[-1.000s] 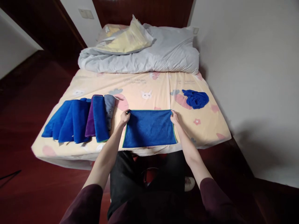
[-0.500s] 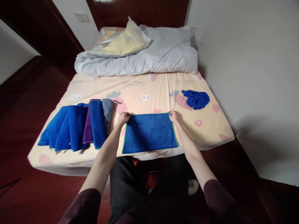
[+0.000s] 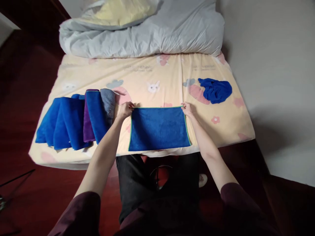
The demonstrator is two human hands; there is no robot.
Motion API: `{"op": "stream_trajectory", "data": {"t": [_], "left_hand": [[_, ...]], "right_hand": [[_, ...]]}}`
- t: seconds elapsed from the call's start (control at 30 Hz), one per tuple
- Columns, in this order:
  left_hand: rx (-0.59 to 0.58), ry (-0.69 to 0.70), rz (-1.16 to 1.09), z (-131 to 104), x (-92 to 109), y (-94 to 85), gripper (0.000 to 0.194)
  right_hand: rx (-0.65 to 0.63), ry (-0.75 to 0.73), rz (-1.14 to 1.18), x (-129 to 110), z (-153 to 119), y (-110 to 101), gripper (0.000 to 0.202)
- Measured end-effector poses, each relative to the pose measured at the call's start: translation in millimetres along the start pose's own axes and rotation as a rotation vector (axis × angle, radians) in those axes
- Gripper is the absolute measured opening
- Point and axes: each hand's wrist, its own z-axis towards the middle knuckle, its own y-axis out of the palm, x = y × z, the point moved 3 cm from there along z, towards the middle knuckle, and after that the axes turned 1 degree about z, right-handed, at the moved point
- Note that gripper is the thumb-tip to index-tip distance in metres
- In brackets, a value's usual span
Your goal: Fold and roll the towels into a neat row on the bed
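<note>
A blue towel with green edging lies spread flat on the bed near its front edge. My left hand pinches its far left corner, fingers closed. At the far right corner my right hand grips the edge between thumb and fingers. Left of my left forearm lies a row of folded towels: several blue ones, a purple one, a blue one with a green edge and a grey one.
A crumpled blue cloth lies on the right of the patterned bed sheet. Across the back is a rolled grey-white quilt with a yellow part on top. A bare wall runs along the right side.
The view has tilted down and come closer. Both hands remain at the towel's far corners, and the towel stays spread flat.
</note>
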Motion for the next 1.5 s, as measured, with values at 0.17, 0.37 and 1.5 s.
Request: {"op": "stream_trajectory", "data": {"t": [0.17,0.37,1.5], "left_hand": [[0.09,0.041,-0.025,-6,7,0.2,0.018],[0.242,-0.008,-0.159,-10,7,7.8,0.017],[0.155,0.047,0.002,-82,32,54.6,0.078]], "right_hand": [[0.049,-0.129,-0.088,-7,1,5,0.013],[0.188,-0.175,-0.109,-2,-1,18,0.022],[-0.11,-0.396,-0.502,-39,-59,63,0.067]]}}
